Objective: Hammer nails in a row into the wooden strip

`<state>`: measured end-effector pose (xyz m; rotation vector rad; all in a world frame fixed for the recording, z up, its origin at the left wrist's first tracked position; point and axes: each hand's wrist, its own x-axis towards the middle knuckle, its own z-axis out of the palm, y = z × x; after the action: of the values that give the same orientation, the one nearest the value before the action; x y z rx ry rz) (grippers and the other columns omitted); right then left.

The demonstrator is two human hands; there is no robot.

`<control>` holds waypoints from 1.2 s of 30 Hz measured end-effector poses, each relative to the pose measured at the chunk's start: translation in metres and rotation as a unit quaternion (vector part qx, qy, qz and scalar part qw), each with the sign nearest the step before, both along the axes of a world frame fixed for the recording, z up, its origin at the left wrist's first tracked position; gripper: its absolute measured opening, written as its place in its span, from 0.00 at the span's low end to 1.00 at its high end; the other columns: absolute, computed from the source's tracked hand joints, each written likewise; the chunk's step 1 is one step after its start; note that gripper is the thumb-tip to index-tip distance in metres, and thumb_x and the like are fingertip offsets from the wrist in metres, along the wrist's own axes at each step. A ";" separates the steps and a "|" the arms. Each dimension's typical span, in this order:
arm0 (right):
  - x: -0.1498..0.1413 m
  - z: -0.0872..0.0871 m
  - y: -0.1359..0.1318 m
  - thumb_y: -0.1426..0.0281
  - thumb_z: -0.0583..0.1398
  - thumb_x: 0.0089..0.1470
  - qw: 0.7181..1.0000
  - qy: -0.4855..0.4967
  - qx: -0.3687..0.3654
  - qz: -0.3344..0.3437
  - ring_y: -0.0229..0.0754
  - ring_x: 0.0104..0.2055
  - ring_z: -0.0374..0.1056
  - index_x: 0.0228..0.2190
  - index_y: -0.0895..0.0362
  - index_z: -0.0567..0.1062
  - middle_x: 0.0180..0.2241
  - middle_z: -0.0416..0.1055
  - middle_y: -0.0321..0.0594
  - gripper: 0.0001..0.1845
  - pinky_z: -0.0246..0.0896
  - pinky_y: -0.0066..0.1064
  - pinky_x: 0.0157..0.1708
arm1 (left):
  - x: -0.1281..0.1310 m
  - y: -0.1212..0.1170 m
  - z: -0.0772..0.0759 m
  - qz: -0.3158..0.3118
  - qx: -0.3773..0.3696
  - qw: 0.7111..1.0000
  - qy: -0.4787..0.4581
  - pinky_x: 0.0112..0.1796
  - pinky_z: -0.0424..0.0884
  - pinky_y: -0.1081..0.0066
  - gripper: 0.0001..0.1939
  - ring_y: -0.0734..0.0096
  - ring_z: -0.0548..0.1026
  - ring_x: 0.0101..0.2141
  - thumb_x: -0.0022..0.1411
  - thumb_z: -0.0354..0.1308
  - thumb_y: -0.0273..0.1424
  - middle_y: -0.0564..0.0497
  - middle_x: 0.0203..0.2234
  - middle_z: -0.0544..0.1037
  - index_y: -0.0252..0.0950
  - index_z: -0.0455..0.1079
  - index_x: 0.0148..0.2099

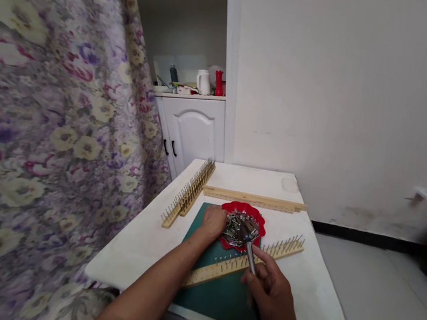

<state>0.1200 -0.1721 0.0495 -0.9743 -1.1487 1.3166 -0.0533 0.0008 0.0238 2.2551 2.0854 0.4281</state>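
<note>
My left hand (214, 221) is curled at the left rim of a red scalloped dish (261, 218); its fingertips are hidden. A heap of loose nails (232, 229) fills the dish. My right hand (268, 285) grips a hammer (251, 258) by its shaft, and the dark head overlaps the nails in view. Below the dish, a pale wooden strip (204, 274) lies slantwise over a green mat (220, 303). Nails stand upright along its middle and right part, while small holes show at its left end.
Other wooden strips (194, 192) full of upright nails lie at the table's left. Bare strips (248, 198) lie behind the dish. The white tabletop (132, 253) meets the wall at the back, and a floral curtain (60, 118) hangs close by on the left.
</note>
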 end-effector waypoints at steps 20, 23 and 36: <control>-0.002 -0.001 0.002 0.67 0.60 0.51 0.999 0.009 0.033 -0.013 0.33 0.15 0.60 0.50 0.57 0.67 0.23 0.71 0.32 0.24 0.55 0.24 0.15 | -0.016 -0.044 0.020 0.018 0.007 0.999 -0.046 0.35 0.63 0.70 0.07 0.63 0.73 0.34 0.56 0.52 0.27 0.45 0.31 0.76 0.35 0.71 0.30; -0.003 -0.006 0.005 0.67 0.61 0.51 0.999 0.017 0.043 -0.024 0.33 0.15 0.59 0.50 0.57 0.66 0.23 0.71 0.33 0.25 0.55 0.24 0.14 | -0.017 -0.060 0.026 0.004 0.033 0.996 -0.081 0.35 0.62 0.72 0.07 0.67 0.71 0.34 0.58 0.51 0.28 0.49 0.31 0.74 0.35 0.70 0.32; -0.002 -0.010 0.015 0.67 0.62 0.48 0.996 0.030 0.054 -0.064 0.34 0.18 0.61 0.51 0.59 0.64 0.24 0.68 0.32 0.28 0.58 0.25 0.16 | 0.019 -0.158 0.022 -0.104 -0.013 0.902 -0.418 0.30 0.60 0.76 0.11 0.73 0.65 0.28 0.59 0.53 0.36 0.53 0.24 0.69 0.34 0.68 0.30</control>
<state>0.1181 -0.1566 0.0390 -0.9081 -1.0837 1.1613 -0.0348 -0.1571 0.0456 1.7541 1.3756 1.0964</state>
